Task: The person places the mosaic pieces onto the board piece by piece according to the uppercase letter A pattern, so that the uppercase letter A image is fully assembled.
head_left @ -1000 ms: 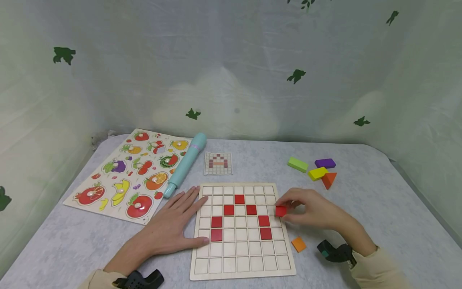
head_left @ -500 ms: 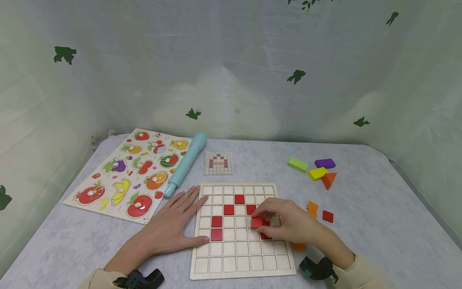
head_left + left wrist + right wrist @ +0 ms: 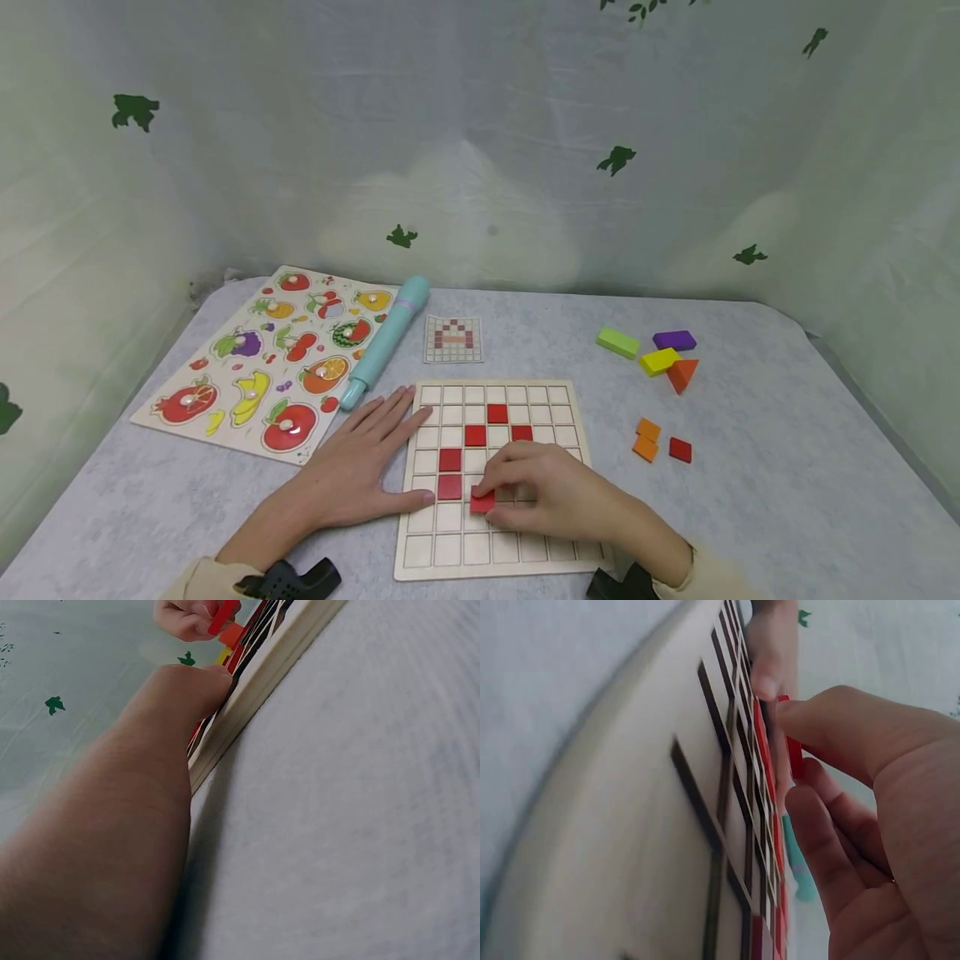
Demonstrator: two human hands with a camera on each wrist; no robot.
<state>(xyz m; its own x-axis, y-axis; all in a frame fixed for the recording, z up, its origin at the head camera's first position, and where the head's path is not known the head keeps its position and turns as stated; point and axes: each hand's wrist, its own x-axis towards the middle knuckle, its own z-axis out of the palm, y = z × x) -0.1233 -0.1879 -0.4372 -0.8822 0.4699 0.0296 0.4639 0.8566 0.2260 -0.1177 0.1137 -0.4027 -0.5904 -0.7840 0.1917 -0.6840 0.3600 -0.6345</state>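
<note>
A wooden grid board (image 3: 431, 568) lies in front of me, with several red square tiles (image 3: 450, 460) set in its cells. My left hand (image 3: 363, 477) rests with fingers spread along the board's left edge. Between thumb and fingers, my right hand (image 3: 555, 490) pinches one red square tile (image 3: 482, 503) over the board's middle left. The right wrist view shows this tile (image 3: 794, 754) edge-on, held above the grid surface. Tiles on the board's right side are hidden beneath the right hand in the head view.
A small pattern card (image 3: 453, 357) lies behind the board. At left are a fruit puzzle board (image 3: 225, 375) and a teal cylinder (image 3: 386, 342). To the right lie two orange tiles (image 3: 646, 448), a red tile (image 3: 680, 450) and several coloured blocks (image 3: 618, 342).
From the board's right edge, my right hand has carried the red tile left and toward me across the grid. The left hand has stayed put.
</note>
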